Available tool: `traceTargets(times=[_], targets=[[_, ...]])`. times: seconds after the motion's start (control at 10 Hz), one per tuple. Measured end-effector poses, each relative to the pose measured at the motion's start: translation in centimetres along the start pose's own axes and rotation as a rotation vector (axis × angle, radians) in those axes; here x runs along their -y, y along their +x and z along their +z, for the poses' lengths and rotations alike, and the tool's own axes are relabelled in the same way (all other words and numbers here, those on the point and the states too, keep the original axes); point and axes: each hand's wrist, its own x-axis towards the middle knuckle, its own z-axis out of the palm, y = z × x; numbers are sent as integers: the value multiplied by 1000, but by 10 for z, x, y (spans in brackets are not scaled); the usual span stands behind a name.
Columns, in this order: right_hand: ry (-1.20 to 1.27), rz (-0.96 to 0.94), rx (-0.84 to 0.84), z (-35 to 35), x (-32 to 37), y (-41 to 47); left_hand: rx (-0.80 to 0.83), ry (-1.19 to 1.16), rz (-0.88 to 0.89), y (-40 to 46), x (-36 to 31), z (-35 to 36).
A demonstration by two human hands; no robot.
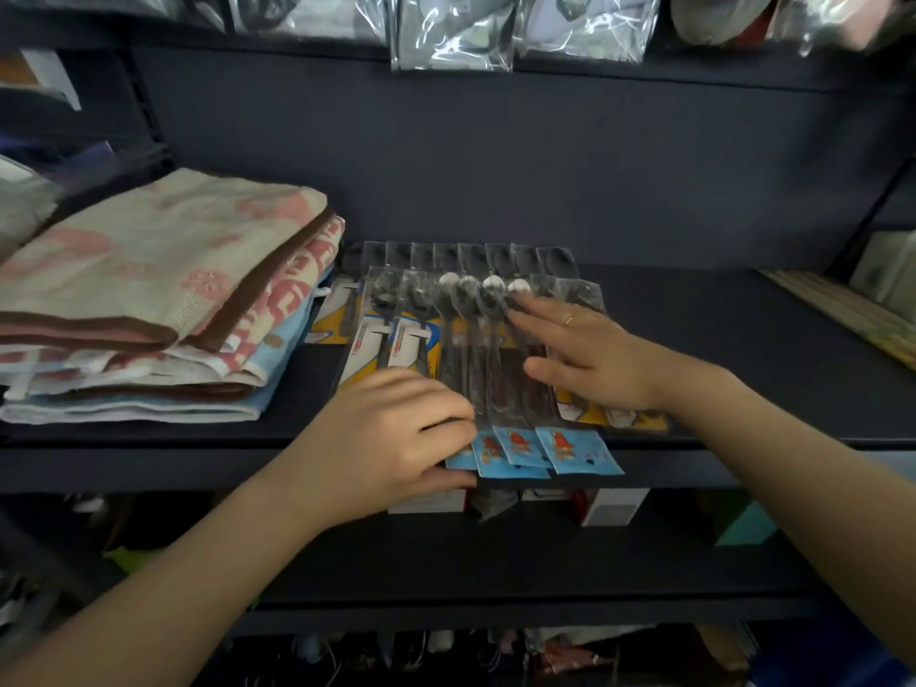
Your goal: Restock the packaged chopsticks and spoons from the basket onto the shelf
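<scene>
The dark metal shelf (694,339) spans the view, with a stack of folded pink, cream and blue towels (163,300) at nine o'clock. At the centre lie the clear-plastic packaged spoons (476,339), fanned side by side, bowls toward twelve o'clock, blue printed header cards overhanging the shelf's front edge at six. Behind and beneath them sit more packets on yellow-and-white cards. The left hand (396,438), at seven o'clock, has its fingers curled over the packets' lower ends beside the blue cards. The right hand (585,354), at three o'clock, lies flat with straight fingers pressing on the packets. No basket shows. To finish neatly, I judge the packets should be slid back until the cards clear the edge, squared together while the flat hand stops the slippery film from fanning.
</scene>
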Motion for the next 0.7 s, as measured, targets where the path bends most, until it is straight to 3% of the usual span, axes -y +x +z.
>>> traceTargets(times=[0.1, 0.4, 0.5, 0.7], targets=[[7, 0, 94, 5, -8, -2, -12, 13, -13, 0, 2, 0], [-40, -36, 39, 12, -13, -2, 130, 20, -91, -4, -7, -7], [-8, -34, -13, 12, -13, -6, 267, 37, -188, -1, -17, -19], [117, 57, -335, -7, -26, -37, 184, 48, -348, 20, -44, -42]])
